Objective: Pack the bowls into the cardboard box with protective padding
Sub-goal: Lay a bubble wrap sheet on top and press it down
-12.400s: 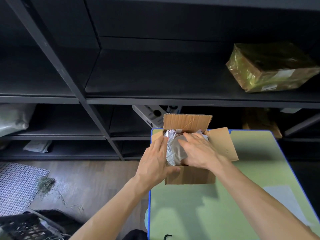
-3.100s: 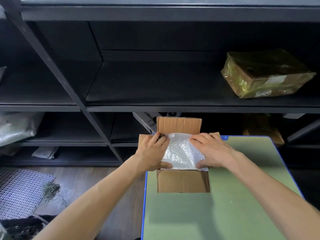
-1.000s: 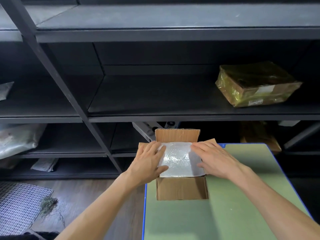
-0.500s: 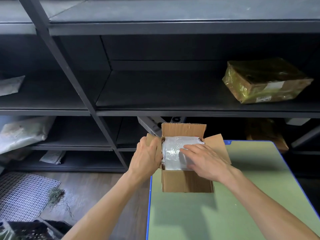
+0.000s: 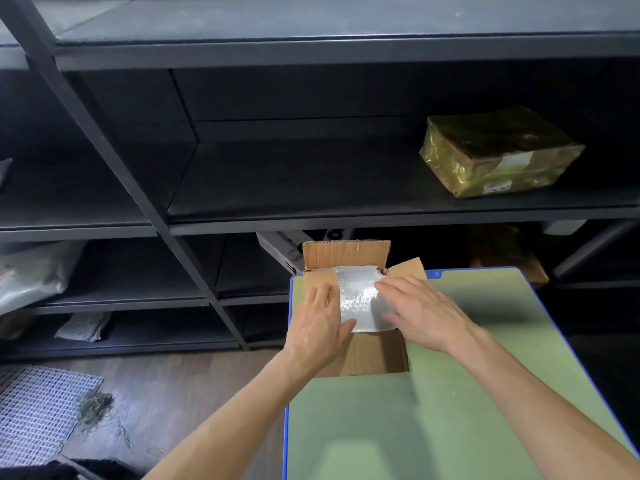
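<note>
Both hands (image 5: 320,327) (image 5: 420,311) press flat bubble wrap (image 5: 360,301) atop the upright cardboard box (image 5: 370,356).

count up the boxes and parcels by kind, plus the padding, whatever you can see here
open cardboard box on the green table: 1
gold-wrapped parcel on the shelf: 1
bubble wrap sheet under both hands: 1
pale bags on the lower left shelves: 2
total: 5

This looked like a storeroom or packing area. Dark metal shelving (image 5: 311,188) filled the wall and held a film-wrapped parcel (image 5: 498,152) with a label; pale bags (image 5: 34,271), possibly mailers, lay lower down. A green table (image 5: 433,427) stood in front.
</note>
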`<state>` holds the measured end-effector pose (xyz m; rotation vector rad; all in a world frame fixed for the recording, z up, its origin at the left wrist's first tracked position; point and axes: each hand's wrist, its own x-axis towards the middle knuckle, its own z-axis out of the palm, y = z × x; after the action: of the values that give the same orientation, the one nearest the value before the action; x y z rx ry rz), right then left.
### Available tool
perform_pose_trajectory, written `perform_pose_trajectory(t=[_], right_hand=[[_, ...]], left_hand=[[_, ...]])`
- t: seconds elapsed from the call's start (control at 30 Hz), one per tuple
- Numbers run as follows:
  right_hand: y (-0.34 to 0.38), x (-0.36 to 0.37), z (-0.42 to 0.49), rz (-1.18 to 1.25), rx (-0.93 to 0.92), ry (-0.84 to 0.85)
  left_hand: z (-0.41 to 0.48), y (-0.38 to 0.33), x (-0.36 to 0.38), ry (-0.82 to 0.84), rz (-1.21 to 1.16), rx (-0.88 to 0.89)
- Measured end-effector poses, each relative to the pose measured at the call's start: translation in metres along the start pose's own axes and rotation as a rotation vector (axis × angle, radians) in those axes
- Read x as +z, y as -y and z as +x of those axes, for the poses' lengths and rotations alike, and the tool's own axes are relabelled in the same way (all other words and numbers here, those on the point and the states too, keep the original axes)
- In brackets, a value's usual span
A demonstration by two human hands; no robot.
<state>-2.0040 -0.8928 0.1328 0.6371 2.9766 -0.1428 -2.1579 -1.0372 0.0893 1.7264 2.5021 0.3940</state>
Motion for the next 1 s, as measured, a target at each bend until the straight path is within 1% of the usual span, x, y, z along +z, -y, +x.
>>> perform_pose_trajectory(t=[0.13, 0.27, 0.33, 0.53, 0.63, 0.73, 0.8, 0.9, 1.0], right_hand=[[-0.011, 0.006, -0.011, 0.001, 0.022, -0.013], [-0.014, 0.012, -0.017, 0.027, 0.03, -0.045], [-0.013, 0.013, -0.018, 0.029, 0.027, -0.054], [-0.017, 0.001, -0.022, 0.019, 0.045, -0.095], [-0.02, -0.009, -0.027, 0.031, 0.129, -0.093], [-0.022, -0.013, -0.029, 0.029, 0.248, -0.015], [-0.021, -0.015, -0.03, 0.057, 0.271, 0.021], [-0.016, -0.014, -0.028, 0.151, 0.225, -0.03], [-0.008, -0.012, -0.02, 0.177, 0.183, -0.122]], left_hand=[[-0.004, -0.002, 0.01, -0.026, 0.059, 0.056], [-0.002, 0.011, 0.02, 0.021, 0.002, 0.032], [-0.002, 0.014, 0.022, 0.013, -0.005, 0.021], [-0.002, 0.015, 0.006, -0.097, -0.118, -0.003], [-0.001, 0.018, 0.0, -0.146, -0.135, -0.003], [0.002, 0.019, -0.004, -0.168, -0.158, -0.02], [0.003, 0.018, -0.006, -0.167, -0.175, -0.029], [0.004, 0.018, -0.008, -0.146, -0.187, -0.031], [0.004, 0.018, -0.008, -0.119, -0.183, -0.029]])
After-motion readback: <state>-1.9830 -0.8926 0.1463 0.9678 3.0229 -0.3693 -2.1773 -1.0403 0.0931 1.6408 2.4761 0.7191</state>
